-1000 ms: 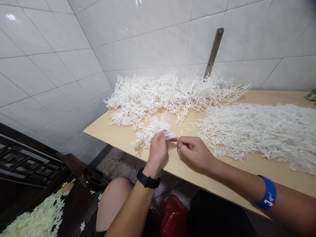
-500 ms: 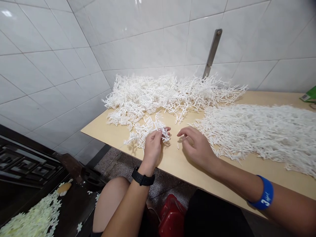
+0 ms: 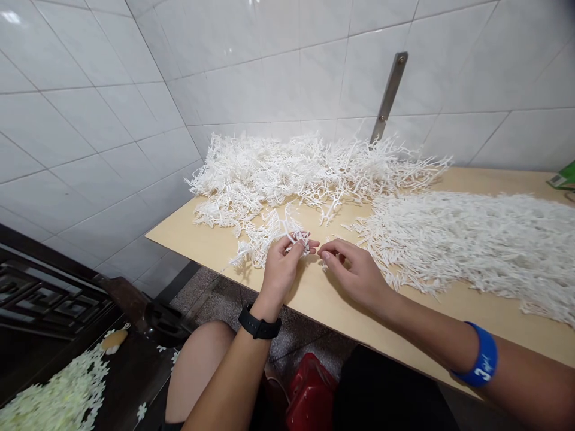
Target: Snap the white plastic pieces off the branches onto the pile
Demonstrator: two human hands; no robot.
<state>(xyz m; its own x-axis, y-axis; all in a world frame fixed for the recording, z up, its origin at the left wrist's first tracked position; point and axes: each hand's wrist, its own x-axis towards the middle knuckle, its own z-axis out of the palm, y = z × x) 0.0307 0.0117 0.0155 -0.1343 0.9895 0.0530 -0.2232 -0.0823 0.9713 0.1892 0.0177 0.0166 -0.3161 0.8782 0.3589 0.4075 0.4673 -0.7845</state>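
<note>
My left hand (image 3: pixel 286 263) grips a white branched plastic sprig (image 3: pixel 290 224), thin twigs sticking out past its thumb and fingers. Close by on the right, my right hand (image 3: pixel 353 263) has thumb and forefinger pinched together near the sprig's tips; whatever may be between them is too small to make out. More white branched pieces (image 3: pixel 263 239) lie just left of my left hand. Behind both hands spreads a tangled heap of white branched sprigs (image 3: pixel 291 167). To the right is a broad pile of small loose white pieces (image 3: pixel 471 239).
The light wooden tabletop (image 3: pixel 202 242) ends at a tiled wall (image 3: pixel 305 72) with a metal bracket (image 3: pixel 389 96). A green box (image 3: pixel 563 176) is at the far right. Below are a red stool (image 3: pixel 312 392) and, lower left, pale flower-shaped pieces (image 3: pixel 58 389) on a dark surface.
My right hand has moved slightly left toward my left hand, and its thumb and forefinger have come together. My left hand keeps hold of the sprig, shifted a little to the right.
</note>
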